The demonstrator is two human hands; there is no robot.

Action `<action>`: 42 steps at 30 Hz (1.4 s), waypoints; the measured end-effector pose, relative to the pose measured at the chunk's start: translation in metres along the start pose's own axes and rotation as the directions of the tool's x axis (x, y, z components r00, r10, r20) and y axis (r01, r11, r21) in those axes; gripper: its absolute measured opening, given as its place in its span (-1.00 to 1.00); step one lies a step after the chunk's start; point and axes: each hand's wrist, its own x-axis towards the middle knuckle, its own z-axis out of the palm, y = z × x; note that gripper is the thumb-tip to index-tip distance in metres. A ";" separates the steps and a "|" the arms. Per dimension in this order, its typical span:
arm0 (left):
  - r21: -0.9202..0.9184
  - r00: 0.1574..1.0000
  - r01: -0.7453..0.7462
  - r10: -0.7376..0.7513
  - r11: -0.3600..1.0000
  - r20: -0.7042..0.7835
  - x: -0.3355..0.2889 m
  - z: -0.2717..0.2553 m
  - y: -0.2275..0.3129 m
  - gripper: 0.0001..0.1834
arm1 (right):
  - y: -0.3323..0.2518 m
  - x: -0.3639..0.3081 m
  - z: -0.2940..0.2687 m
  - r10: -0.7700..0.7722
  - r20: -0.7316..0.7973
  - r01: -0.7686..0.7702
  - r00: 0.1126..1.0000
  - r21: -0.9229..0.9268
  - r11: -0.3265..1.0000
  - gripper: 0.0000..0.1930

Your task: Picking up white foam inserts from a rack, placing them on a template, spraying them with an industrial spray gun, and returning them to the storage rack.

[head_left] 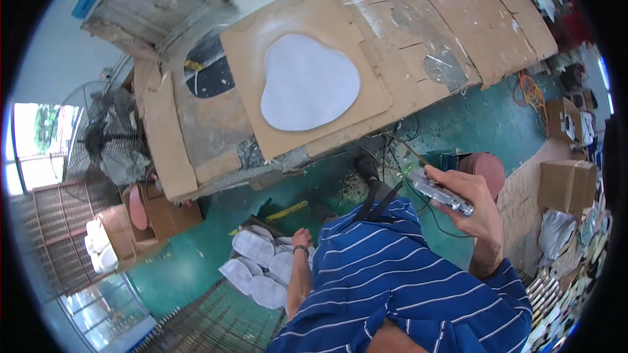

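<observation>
From the head view, I see a worker in a blue striped shirt (pixel 392 268) standing at a cardboard-covered bench (pixel 418 23). Between three and four o'clock, the right hand (pixel 477 208) has its fingers wrapped around a silvery handheld tool (pixel 439 194), whose greenish tip points toward ten o'clock, toward the bench. Near six o'clock, the left hand (pixel 301 238) hangs low, a dark band on its wrist, fingers loosely bent; I can't tell whether it grips or touches anything. Just beside it, at seven, white padded pieces (pixel 254 248) lie stacked by a wire rack (pixel 229 317). At twelve, one white rounded sheet (pixel 311 82) lies flat on a square of brown cardboard (pixel 243 88) on the bench, well apart from both hands. A caged fan (pixel 104 137) stands at nine, and a closed carton (pixel 566 184) sits at three.
</observation>
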 end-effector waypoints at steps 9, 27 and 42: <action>0.010 0.997 -0.014 0.015 1.000 -0.070 -0.007 -0.008 0.006 -0.55 | -0.010 0.058 0.027 -0.142 -0.023 0.142 0.990 -0.003 0.990 -0.19; 0.063 0.999 -0.032 0.032 0.997 0.011 -0.007 0.012 0.016 -0.57 | -0.005 0.037 0.010 -0.029 -0.195 -0.003 0.980 -0.163 0.987 -0.21; 0.183 0.999 -0.040 0.041 0.982 0.000 -0.009 0.029 0.044 -0.59 | -0.016 0.025 0.006 -0.102 -0.108 0.099 0.989 -0.025 0.995 -0.14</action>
